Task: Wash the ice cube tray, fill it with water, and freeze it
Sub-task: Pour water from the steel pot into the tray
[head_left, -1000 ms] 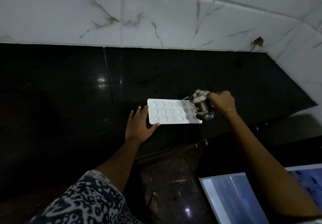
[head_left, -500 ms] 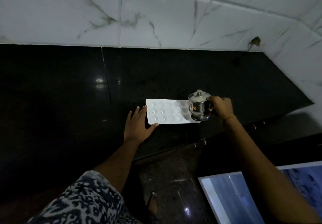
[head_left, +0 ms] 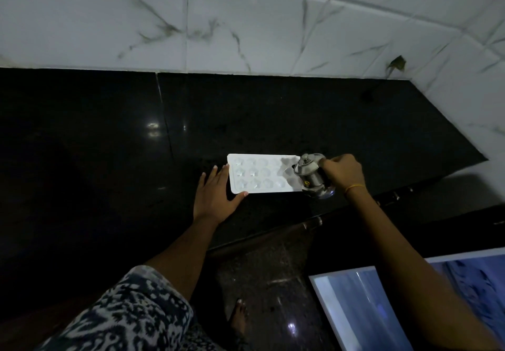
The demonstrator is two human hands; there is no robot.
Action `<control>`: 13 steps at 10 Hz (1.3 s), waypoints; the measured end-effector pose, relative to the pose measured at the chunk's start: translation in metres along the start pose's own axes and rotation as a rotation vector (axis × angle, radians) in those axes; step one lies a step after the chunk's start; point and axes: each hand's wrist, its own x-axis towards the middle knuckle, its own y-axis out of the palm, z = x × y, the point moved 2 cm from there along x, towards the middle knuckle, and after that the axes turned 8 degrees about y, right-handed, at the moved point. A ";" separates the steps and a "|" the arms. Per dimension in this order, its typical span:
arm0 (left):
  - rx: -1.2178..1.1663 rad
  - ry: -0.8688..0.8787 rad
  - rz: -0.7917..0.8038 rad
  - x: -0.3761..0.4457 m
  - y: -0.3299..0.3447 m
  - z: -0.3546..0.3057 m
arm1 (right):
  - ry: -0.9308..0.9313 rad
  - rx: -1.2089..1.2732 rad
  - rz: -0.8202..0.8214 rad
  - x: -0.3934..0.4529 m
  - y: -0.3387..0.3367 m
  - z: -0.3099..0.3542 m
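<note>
A white ice cube tray (head_left: 259, 175) with several shaped cells lies flat on the black granite counter (head_left: 300, 121). My left hand (head_left: 214, 197) lies flat on the counter with straight fingers, touching the tray's left end, thumb at its front corner. My right hand (head_left: 341, 171) grips a small lidded steel jug (head_left: 310, 177), tilted left with its spout over the tray's right end cells. No stream of water can be made out in the dim light.
White marble-patterned tiles (head_left: 246, 22) form the wall behind and to the right of the counter. The counter's front edge (head_left: 273, 237) runs diagonally below my hands. A pale blue panel (head_left: 369, 309) stands at bottom right, above a glossy dark floor with my foot (head_left: 239, 315).
The steel jug went from tilted to upright, then tilted again toward the tray's right end. My left hand stayed at the tray's left end.
</note>
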 end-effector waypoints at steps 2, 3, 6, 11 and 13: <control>-0.003 0.003 -0.003 -0.001 0.000 0.000 | -0.009 0.002 -0.020 -0.002 -0.007 0.001; -0.002 0.003 -0.002 0.000 0.000 0.000 | -0.018 0.003 -0.027 -0.002 -0.011 0.003; 0.010 0.004 -0.009 -0.001 0.000 -0.001 | -0.018 0.016 -0.037 -0.004 -0.013 0.005; 0.018 0.006 -0.007 0.001 0.003 0.000 | 0.190 0.350 -0.019 -0.014 0.000 -0.016; -0.002 0.008 -0.029 0.000 0.003 0.001 | 0.169 0.348 -0.012 -0.018 -0.005 -0.018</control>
